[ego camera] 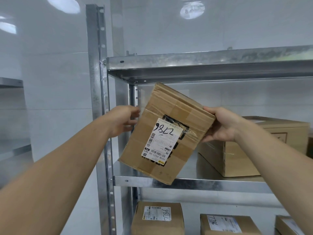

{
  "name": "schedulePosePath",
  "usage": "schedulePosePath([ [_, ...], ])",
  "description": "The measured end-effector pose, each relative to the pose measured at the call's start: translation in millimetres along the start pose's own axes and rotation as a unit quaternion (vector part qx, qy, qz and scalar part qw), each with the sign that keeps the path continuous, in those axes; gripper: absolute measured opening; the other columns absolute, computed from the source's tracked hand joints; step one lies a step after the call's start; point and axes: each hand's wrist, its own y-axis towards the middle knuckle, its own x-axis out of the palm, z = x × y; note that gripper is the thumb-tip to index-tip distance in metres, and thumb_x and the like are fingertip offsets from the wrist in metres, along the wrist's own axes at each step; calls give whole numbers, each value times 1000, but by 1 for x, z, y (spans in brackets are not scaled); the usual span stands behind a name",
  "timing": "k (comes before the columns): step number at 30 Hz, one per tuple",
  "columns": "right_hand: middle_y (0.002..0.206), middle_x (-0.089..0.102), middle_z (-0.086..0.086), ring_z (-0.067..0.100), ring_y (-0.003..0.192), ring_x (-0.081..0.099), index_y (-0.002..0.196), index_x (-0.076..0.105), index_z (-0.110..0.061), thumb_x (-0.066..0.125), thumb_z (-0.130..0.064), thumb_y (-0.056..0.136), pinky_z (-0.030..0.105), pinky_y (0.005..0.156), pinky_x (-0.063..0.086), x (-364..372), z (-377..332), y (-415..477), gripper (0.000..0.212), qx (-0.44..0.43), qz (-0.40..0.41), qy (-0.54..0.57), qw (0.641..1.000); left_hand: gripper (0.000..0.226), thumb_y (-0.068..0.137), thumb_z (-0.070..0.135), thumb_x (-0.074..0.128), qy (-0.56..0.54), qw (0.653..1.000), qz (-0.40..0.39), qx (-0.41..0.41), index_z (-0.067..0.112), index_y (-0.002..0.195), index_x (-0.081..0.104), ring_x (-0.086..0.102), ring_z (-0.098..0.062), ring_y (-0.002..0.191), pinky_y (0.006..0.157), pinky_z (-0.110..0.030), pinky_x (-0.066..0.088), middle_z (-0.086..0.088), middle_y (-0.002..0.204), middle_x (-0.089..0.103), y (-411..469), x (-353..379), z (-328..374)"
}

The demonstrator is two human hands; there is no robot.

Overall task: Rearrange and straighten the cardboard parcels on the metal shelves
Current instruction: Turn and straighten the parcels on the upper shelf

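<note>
Parcel (162,133): flat, brown, taped. It is off the shelf and held in the air in front of the middle shelf (203,184), tilted, with its lower corner hanging over the shelf's front rim. The label (160,141) faces you, upside down.

Right hand (221,126): you pinch the parcel's upper right corner, thumb on the near face and fingers curled behind. The wrist is bent inward and the forearm reaches up from lower right.

Left hand (122,119): it is at the parcel's left edge, just beside the upright post (96,82), with the fingers loosely curled toward the cardboard. The frame is blurred there, so you cannot tell whether they grip the edge or only steady it. The arm is stretched nearly straight.

Step in hand, as judged: squaring the parcel before setting it down.

- Rotate it until one long edge runs parallel with the shelf rim.
- Take a firmer hold on the left before the right lets go, because a one-corner pinch lets a flat parcel swing.
- Lower it into the free stretch between the post and the big box (245,158).
- Keep your knuckles off the post.
- Turn the label so that it reads from the aisle.
</note>
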Motion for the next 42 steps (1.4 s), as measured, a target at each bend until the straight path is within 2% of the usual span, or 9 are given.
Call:
schedulePosePath([
  [4,100,72,17,39,102,67,104,64,-13,50,-31,106,73,97,45,-4,4,1,23,-5,-2,17,1000,25,105,38,51,-1,1000,-3,-20,17,105,65,60,-20,94,81,-37,51,-5,102,64,-2,5,-9],
  [10,97,73,10,29,93,69,117,63,-17,53,-26,106,60,79,55,-4,4,2,18,-72,-19,0,997,60,92,73,47,-8,1000,-23,1,27,127,62,53,-21,78,75,-35,44,-9,94,54,-2,5,7],
  [14,108,73,4,21,87,66,132,59,-34,58,-15,102,41,72,55,-4,5,5,35,-158,-42,-36,986,74,83,83,49,-56,997,-56,2,23,126,61,60,-26,89,87,-38,53,-14,103,61,0,12,7],
  [20,107,68,6,22,89,62,124,56,-31,60,-6,96,38,73,51,-14,33,4,38,-155,-74,-65,983,96,71,91,50,-120,989,-60,-60,10,121,66,66,-31,114,100,-50,52,-14,121,69,-2,20,-20],
  [22,95,66,4,19,80,57,109,61,-20,58,-22,99,36,71,44,-17,44,6,11,-133,-54,-55,988,90,81,87,43,-141,985,-57,-82,8,118,64,70,-29,95,87,-46,57,-14,102,72,-1,22,-30],
  [26,79,60,3,22,73,50,84,60,-19,59,-63,92,36,72,40,-21,56,17,45,-72,6,-15,997,68,93,75,39,-124,983,-59,-122,10,88,58,51,-18,39,48,-29,48,-2,52,49,-7,28,-36],
  [31,99,58,11,29,95,53,87,67,-25,76,-72,68,39,91,42,-15,59,21,51,0,18,-44,999,39,93,53,63,-58,984,-71,-155,15,84,63,65,-30,80,81,-46,56,-11,87,65,-4,32,-33],
  [37,107,66,18,33,100,61,102,70,-15,67,-64,87,51,97,50,-12,53,28,51,81,-3,-135,988,43,92,39,69,59,975,-98,-193,10,123,64,68,-25,79,58,-36,58,-13,102,66,7,33,-35],
  [42,121,72,19,36,113,68,119,68,-12,74,-46,89,58,104,50,-4,45,36,46,109,-14,-204,973,41,93,45,67,89,973,-100,-187,14,121,67,72,-24,78,61,-36,59,-11,96,75,20,40,-40],
])
